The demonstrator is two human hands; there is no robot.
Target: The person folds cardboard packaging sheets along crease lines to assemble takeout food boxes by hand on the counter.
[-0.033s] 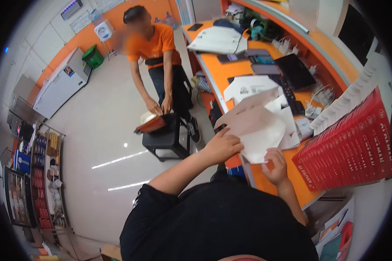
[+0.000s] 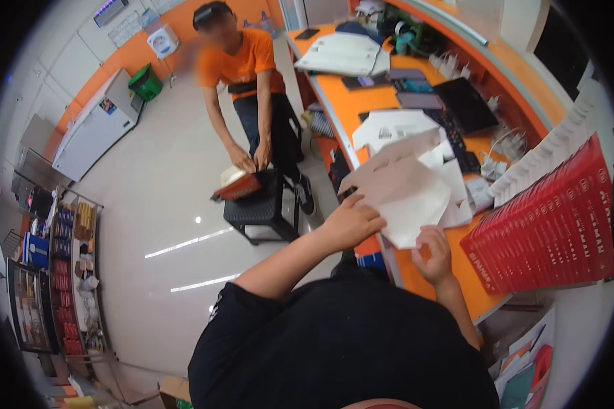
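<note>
In front of me a partly folded white cardboard box blank (image 2: pixel 416 217) is raised at an angle above the orange counter. My left hand (image 2: pixel 353 223) is closed on its left edge, near a small slot. At the near corner, my right hand (image 2: pixel 433 253) pinches the card between thumb and fingers. Beneath and behind it lie more flat white blanks (image 2: pixel 397 127) on the counter. To the right of my right hand stands a tall stack of folded red boxes (image 2: pixel 542 225) with white edges.
The orange counter (image 2: pixel 423 281) also holds a dark tablet (image 2: pixel 462 107), phones, cables and another pile of white blanks (image 2: pixel 341 54). Left of it, a person in an orange shirt (image 2: pixel 242 61) bends over a red box (image 2: pixel 239 185) on a black stool (image 2: pixel 266 211). Shelves (image 2: pixel 71 273) line the far left.
The whole view has shifted very slightly. Both hands keep their hold on the box blank, which stays at about the same angle.
</note>
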